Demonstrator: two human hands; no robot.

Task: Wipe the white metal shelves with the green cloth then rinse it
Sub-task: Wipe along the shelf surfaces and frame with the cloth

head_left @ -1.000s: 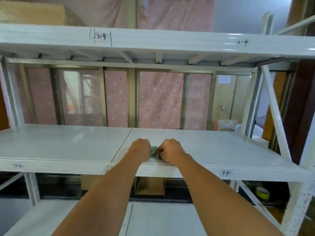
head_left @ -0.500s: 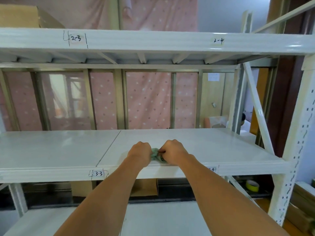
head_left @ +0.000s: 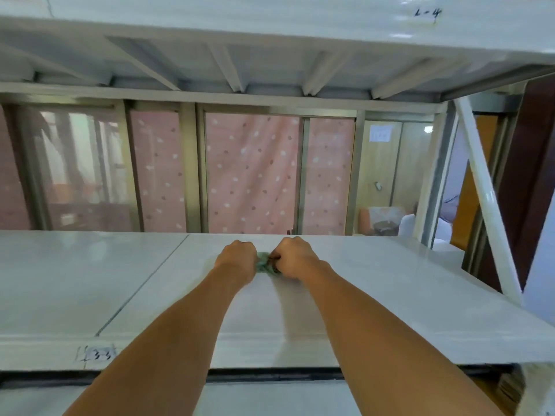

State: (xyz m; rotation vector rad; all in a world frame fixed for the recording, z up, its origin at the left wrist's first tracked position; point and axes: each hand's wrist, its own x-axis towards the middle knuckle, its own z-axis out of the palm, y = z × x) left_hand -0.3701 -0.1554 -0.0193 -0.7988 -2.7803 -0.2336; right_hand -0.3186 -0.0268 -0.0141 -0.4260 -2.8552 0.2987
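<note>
The green cloth [head_left: 264,263] is bunched into a small wad on the middle white metal shelf [head_left: 390,289], far back near its rear edge. My left hand [head_left: 237,259] grips the cloth's left side and my right hand [head_left: 295,258] grips its right side, both fists pressed down on the shelf. Only a thin strip of cloth shows between the fists. Both forearms stretch forward over the shelf's right panel.
The upper shelf [head_left: 270,31] hangs low overhead with ribs underneath. A slanted white brace [head_left: 483,193] and upright post stand at the right end. A seam [head_left: 141,283] splits the shelf into two panels. Pink dotted curtains [head_left: 252,172] and window frames lie behind.
Both hands pushed the cloth from the shelf's front edge back toward its rear edge. My head moved closer and lower, so the shelf fills more of the view.
</note>
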